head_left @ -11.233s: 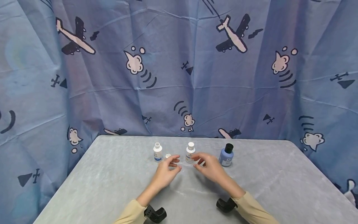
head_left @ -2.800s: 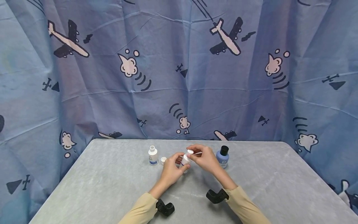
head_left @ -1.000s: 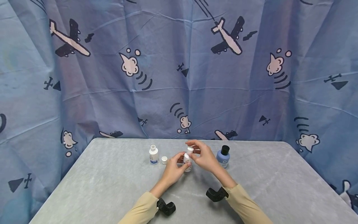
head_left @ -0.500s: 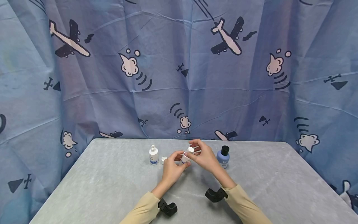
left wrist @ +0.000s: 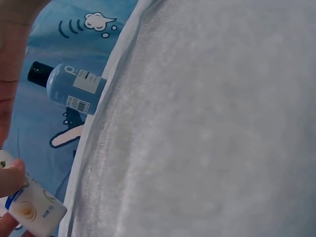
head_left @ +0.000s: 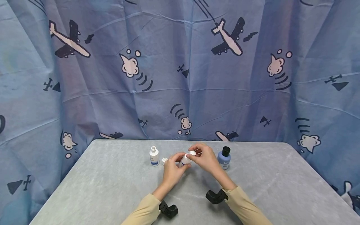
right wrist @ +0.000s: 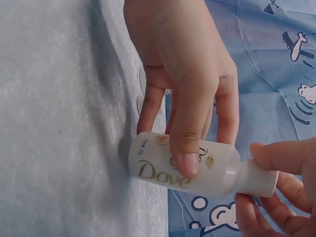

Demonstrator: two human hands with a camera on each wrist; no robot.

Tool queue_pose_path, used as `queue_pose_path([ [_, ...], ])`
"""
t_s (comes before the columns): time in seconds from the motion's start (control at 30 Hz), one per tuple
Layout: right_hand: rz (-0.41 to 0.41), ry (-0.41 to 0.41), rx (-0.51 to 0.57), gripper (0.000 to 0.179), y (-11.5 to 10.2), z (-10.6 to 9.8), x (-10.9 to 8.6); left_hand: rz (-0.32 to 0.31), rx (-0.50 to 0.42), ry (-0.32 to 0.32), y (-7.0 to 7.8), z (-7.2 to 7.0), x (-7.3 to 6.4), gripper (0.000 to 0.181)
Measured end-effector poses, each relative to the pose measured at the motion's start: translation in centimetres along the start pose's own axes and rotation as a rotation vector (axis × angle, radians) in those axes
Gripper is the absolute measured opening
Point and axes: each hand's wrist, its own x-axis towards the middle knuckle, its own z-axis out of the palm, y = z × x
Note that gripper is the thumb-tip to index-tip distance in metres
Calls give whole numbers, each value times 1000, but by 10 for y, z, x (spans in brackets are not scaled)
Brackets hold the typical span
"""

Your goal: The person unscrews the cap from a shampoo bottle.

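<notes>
My left hand (head_left: pixel 172 171) grips a small white Dove bottle (right wrist: pixel 185 165) around its body, thumb across the front label. The bottle leans with its top toward the right, low over the table. At its neck, the thumb and fingers of my right hand (head_left: pixel 208 159) pinch the white cap (right wrist: pixel 259 178), which sits on the bottle. To the left stands another white bottle (head_left: pixel 154 157) with a blue-marked label and a bare threaded neck. Beside it a loose white cap (head_left: pixel 164 160) lies hollow side up, partly behind my left hand.
A blue bottle (head_left: pixel 224 158) with a black cap stands just beyond my right hand. The grey cloth-covered table (head_left: pixel 112 187) ends at a blue curtain (head_left: pixel 168 78) printed with planes. Black wrist cameras (head_left: pixel 168 210) sit on both wrists.
Earlier the Dove bottle stood on the table between two free hands; since then both have taken hold of it. Over the last second it has tipped from nearly upright toward the right.
</notes>
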Motion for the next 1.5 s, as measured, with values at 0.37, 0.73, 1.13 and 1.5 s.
queue_pose_path([
  [0.37,-56,-44,36,19,1,0,0,-3,-70,-117,-3,1,-2,41],
  [0.73,-113,-102,83,31,4,-1,-2,-1,-85,-115,-3,2,-3,42],
  [1.13,59,-38,-48,37,1,-3,-3,-13,48,-20,-1,0,-2,42],
  [1.5,79,-18,-101,21,0,-1,1,-16,57,-7,0,-1,-1,42],
])
